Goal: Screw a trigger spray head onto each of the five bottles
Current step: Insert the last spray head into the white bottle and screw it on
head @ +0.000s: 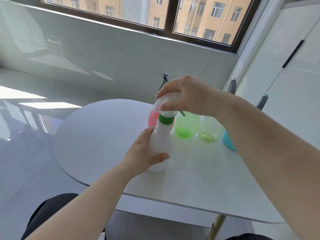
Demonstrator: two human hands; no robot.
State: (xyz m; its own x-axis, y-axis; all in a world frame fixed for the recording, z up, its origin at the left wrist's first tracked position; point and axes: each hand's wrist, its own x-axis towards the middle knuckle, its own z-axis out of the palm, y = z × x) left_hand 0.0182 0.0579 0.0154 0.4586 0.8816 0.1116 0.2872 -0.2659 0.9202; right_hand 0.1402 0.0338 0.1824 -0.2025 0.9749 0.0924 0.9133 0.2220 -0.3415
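A white bottle [160,144] stands upright on the white table [107,129]. My left hand [143,153] is wrapped around its body. On its neck sits a white trigger spray head [166,108] with a green ribbed collar [165,119], and my right hand [188,96] grips that head from above. Behind stand a pink bottle [153,119], a green ribbed bottle [187,127], a pale yellow bottle [210,131] and a teal bottle [228,141], partly hidden by my right arm. Grey spray-head parts [232,86] show above my right arm.
The rounded table edge runs along the left and front, with a glossy tiled floor below. A tiled wall and a window are behind. White cabinets stand at the right. A gold table leg [216,227] shows under the front edge.
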